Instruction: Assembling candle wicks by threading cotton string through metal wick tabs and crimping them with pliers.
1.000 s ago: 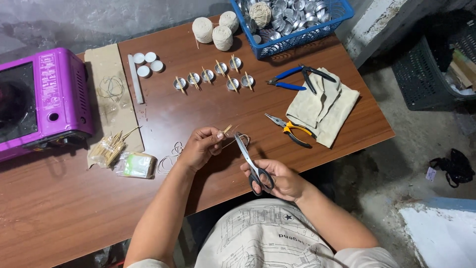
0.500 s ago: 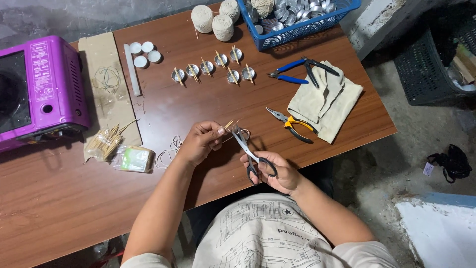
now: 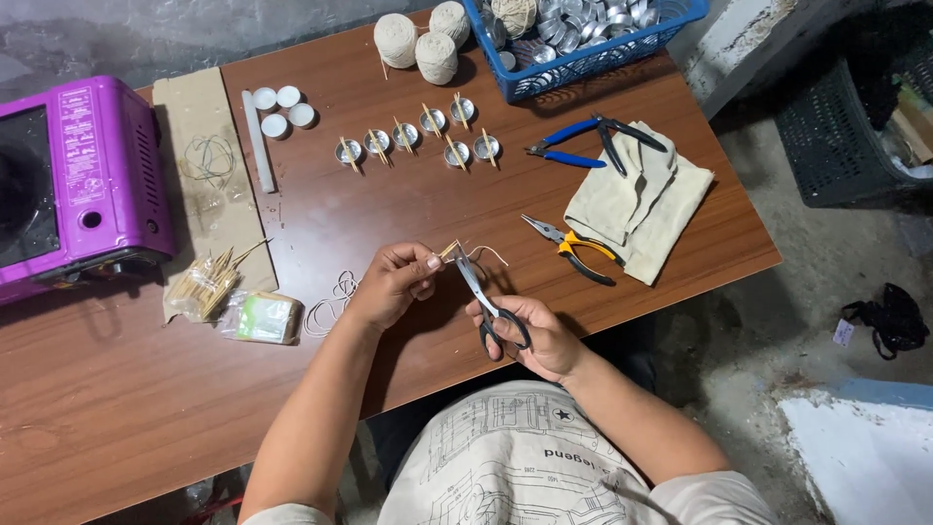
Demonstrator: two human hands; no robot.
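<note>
My left hand (image 3: 394,282) pinches a short wooden stick with a pale string (image 3: 455,252) tied to it, just above the brown table (image 3: 117,408). My right hand (image 3: 535,335) grips black-handled scissors (image 3: 486,301), whose blades point up and left and reach the string right beside my left fingertips. A loose end of string curls to the right of the blades. Loops of thin string (image 3: 330,301) lie on the table left of my left wrist.
Several small metal cups with sticks (image 3: 418,141) sit in a row. Yellow-handled pliers (image 3: 573,248), blue-handled pliers (image 3: 593,136) and a cream cloth (image 3: 637,209) lie right. A purple stove (image 3: 68,180), stick bundle (image 3: 204,282), white candles (image 3: 282,107), twine balls (image 3: 418,44) and blue basket (image 3: 583,39) stand around.
The scissor blades have come up to the string at my left fingertips. Both hands stay close together; the view has shifted slightly.
</note>
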